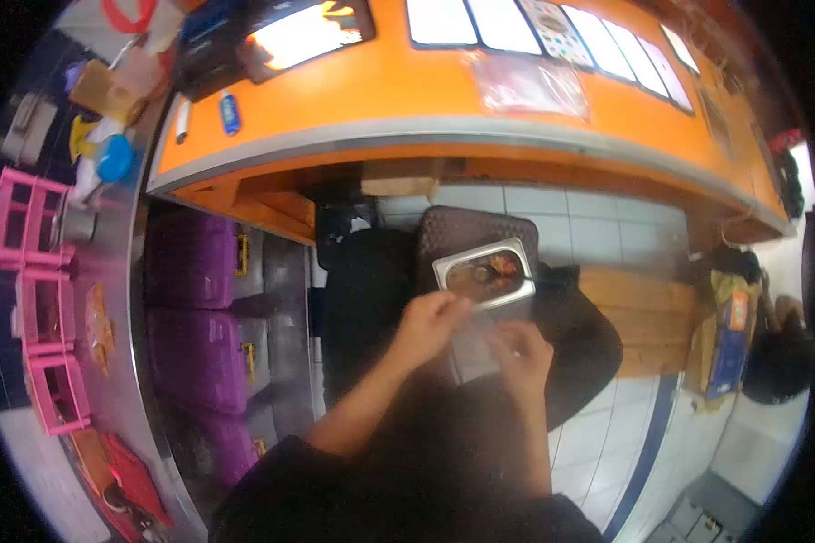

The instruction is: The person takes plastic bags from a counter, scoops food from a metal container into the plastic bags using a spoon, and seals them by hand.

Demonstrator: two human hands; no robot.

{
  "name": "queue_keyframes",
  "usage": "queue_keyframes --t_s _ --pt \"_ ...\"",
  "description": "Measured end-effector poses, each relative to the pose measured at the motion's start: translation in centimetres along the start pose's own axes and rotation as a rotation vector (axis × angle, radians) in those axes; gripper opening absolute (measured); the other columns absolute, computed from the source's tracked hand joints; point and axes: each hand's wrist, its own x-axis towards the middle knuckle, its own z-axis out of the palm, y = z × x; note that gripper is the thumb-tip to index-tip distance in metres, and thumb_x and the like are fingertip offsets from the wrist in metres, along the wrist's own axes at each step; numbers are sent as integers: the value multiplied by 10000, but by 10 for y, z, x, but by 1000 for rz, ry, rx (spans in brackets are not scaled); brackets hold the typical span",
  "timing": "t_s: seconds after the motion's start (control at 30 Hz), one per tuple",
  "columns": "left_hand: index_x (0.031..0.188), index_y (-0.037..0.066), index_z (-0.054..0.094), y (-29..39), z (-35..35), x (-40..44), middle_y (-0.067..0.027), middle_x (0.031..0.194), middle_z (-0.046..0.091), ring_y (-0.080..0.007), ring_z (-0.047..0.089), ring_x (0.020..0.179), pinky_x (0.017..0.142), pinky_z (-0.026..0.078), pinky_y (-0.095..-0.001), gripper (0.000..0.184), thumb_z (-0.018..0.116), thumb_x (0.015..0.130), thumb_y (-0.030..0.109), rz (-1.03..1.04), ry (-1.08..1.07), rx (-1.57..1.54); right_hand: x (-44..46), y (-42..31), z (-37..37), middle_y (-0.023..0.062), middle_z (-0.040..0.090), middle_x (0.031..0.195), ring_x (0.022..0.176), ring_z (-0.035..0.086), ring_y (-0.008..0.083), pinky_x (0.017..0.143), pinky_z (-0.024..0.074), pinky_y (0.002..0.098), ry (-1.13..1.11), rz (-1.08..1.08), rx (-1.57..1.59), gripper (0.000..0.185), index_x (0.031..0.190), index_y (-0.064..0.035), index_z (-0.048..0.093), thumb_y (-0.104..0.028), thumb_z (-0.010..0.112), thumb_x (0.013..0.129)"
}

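Steel food pan (522,288) sits close in front of two busy hands

The pan rests on a dark, patterned support (444,226) between the person's legs, slightly askew, with food (507,264) and a small round item inside. The left hand (430,326) is at its 7 o'clock, fingers drawn narrow near the rim. The right hand (525,353) is at 5 o'clock, fingers curled. A pale, filmy piece (473,351) lies between them at 6 o'clock; motion blur hides which hand grips it, or whether either does, so I cannot tell.

The likeliest trouble is that filmy piece: if light and loose, it could snag the near rim and drag the pan or trail into the food. A knuckle bumping the rim could skew the pan, and a shift of either leg could jog the support, since both legs are close by. Any tilt might send food over the side.

As for edges, the metal-trimmed front of the orange desk (407,100) crosses at 12 o'clock, so a high forward reach could strike it. Purple bins (190,357) close off 9 o'clock beyond the left leg. The easier room is at 3 o'clock, past the right leg, toward the wooden slats (638,317), and in the air directly above the pan.
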Motion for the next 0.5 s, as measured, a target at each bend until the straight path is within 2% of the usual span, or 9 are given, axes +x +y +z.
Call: queue_keyframes --t_s 0.03,0.07,0.1,0.17,0.2,0.3,0.43,0.47,0.5 --pt "918 40 661 1 -2 -2 17 669 577 -62 528 581 516 420 -229 243 593 946 271 -123 30 -52 0 5 -4 78 688 768 623 628 104 586 488 237 21 29 -18 160 952 -6 641 -42 704 810" --pt "932 49 665 -2 -8 -1 18 693 582 -58 520 590 525 416 -221 234 590 947 270 -96 37 -118 1 15 -8 60 664 736 588 597 91 541 459 228 83 150 169 184 975 -11 621 -64 706 822" --pt "916 26 644 -8 -10 1 24 634 552 -58 492 535 505 407 -227 209 584 956 222 -103 93 -199 6 26 -11 43 640 703 552 565 78 496 431 220 152 257 359 210 999 -15 600 -86 708 833" --pt "935 35 632 -6 -21 1 8 727 580 -71 529 615 549 449 -237 214 576 964 239 -142 105 -402 21 57 -18 21 582 659 493 495 65 434 367 213 381 477 550 302 1070 -27 542 -140 716 851" --pt "941 44 619 -8 -27 1 3 763 584 -81 546 651 577 467 -245 200 558 973 231 -143 52 -533 26 74 -23 35 589 722 498 483 73 421 363 215 430 592 595 402 1163 -25 509 -185 720 861" --pt "949 59 593 -9 -44 2 -5 817 589 -99 571 701 627 495 -261 176 528 987 218 -130 -52 -771 47 82 -29 40 602 806 532 505 79 425 368 210 370 753 588 483 1242 -44 479 -203 725 858" --pt "944 69 562 -1 -59 10 -22 844 590 -131 589 733 666 514 -286 162 520 988 219 -18 -70 -883 75 100 -25 21 600 850 568 519 78 450 392 196 169 683 846 441 1278 -63 496 -296 629 929" --pt "930 67 559 -4 -67 12 -32 866 592 -132 584 754 677 510 -282 174 528 984 230 15 -175 -861 78 97 -23 24 611 829 592 536 82 484 416 229 169 644 689 340 1176 -54 581 -321 570 964" --pt "930 67 559 -3 -69 14 -32 866 592 -132 584 754 677 510 -282 174 528 984 230 17 -161 -863 79 93 -21 24 611 829 592 536 82 484 416 229 156 647 687 340 1176 -54 581 -321 570 964"
